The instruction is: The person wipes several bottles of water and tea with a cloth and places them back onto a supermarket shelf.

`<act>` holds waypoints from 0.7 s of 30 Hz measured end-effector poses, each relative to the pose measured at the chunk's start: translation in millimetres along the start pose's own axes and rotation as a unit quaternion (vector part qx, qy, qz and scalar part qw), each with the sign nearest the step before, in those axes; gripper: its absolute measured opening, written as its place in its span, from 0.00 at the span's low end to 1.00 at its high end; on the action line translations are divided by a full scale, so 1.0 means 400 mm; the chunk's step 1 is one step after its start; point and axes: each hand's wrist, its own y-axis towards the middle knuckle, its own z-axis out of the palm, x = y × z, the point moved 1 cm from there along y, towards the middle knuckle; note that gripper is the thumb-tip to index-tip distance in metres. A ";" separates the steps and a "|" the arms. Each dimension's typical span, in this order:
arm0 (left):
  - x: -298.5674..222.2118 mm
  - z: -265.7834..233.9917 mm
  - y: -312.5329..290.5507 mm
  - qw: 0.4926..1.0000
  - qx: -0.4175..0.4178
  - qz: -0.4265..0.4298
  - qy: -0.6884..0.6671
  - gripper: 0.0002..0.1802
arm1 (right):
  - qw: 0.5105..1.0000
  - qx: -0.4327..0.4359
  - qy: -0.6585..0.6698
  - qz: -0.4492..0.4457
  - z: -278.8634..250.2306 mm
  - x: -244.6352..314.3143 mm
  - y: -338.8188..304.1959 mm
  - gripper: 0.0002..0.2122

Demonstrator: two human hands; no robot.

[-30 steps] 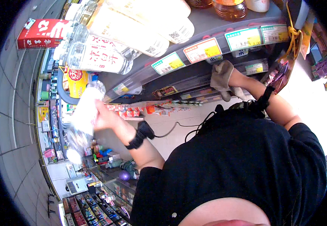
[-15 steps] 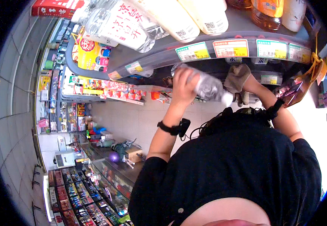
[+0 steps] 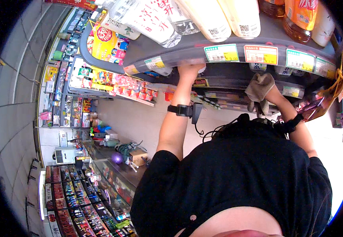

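My left hand [image 3: 190,72] reaches in under the upper shelf's front rail [image 3: 171,61]. Its fingers are hidden there, and a small pale piece shows beside it; whether it holds a bottle cannot be seen. A grey-brown cloth [image 3: 259,87] covers my right hand, which grips it with the fingers out of sight; limp ends hang down in front of the lower shelf [image 3: 234,94]. Above my left hand, clear water bottles [image 3: 149,21] with white labels stand on the upper shelf, beside cream-coloured bottles [image 3: 203,19].
Price tags [image 3: 221,53] line the curved rail. Amber drink bottles [image 3: 300,19] stand at the upper right, with an orange tie [image 3: 339,79] at the shelf end. Small packaged goods [image 3: 134,87] hang at left. A glass counter [image 3: 114,181] and a purple ball [image 3: 117,158] lie farther off.
My left hand has gone from holding a clear bottle in front of the shelf to reaching under the rail; the bottle is out of sight. The cloth hand sits slightly lower and farther right.
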 end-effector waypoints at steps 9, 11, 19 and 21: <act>0.004 -0.026 0.032 0.992 0.093 -0.087 -0.003 0.24 | 0.999 0.030 -0.002 0.035 -0.015 0.009 -0.009 0.07; 0.008 -0.045 0.048 0.980 0.163 -0.100 0.060 0.24 | 0.996 0.062 0.026 0.065 -0.007 -0.015 -0.004 0.07; -0.017 -0.072 0.070 0.969 0.204 -0.140 -0.005 0.26 | 0.997 0.074 0.002 0.038 -0.019 -0.005 -0.004 0.06; -0.036 -0.102 0.078 0.953 0.224 -0.198 0.046 0.30 | 0.988 0.105 0.051 0.104 -0.023 0.013 0.000 0.06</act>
